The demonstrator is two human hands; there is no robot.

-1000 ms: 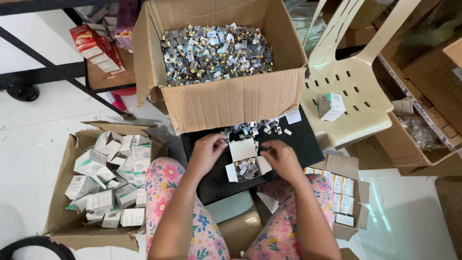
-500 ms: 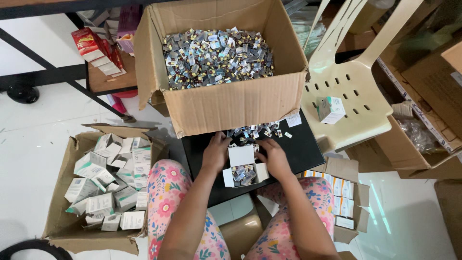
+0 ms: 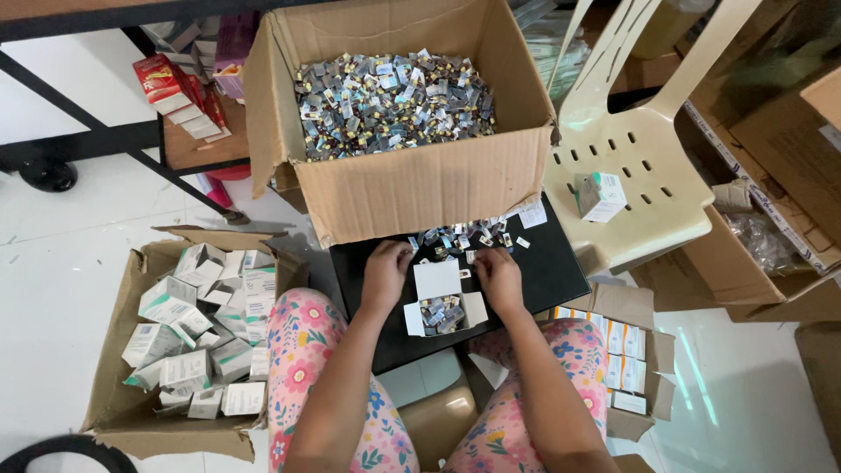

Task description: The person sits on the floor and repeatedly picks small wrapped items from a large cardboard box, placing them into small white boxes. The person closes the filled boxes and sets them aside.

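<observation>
A: State the position and condition of both hands.

B: Left hand [image 3: 386, 271] and right hand [image 3: 498, 276] rest on one black tray [image 3: 561, 267], flanking one small open white carton [image 3: 441, 300]. Fingers of both are curled down into a loose heap of small foil packets [image 3: 460, 238] at 12 o'clock of the carton. Whether either hand grips a packet cannot be told.

A: Carton contents?

B: Foil packets, partly filled; number not countable. Top flap stands open.

A: Inventory of surrounding items.

B: Three cardboard boxes. One large box [image 3: 420, 188] at 12 o'clock, holding foil packets beyond counting. One box [image 3: 114, 394] at 9 o'clock, holding roughly two dozen closed white cartons. One shallow box [image 3: 635, 302] at 3 o'clock, holding flat cartons in a row. One cream plastic chair [image 3: 639, 210] at 2 o'clock carries one single white carton [image 3: 601, 195].
</observation>
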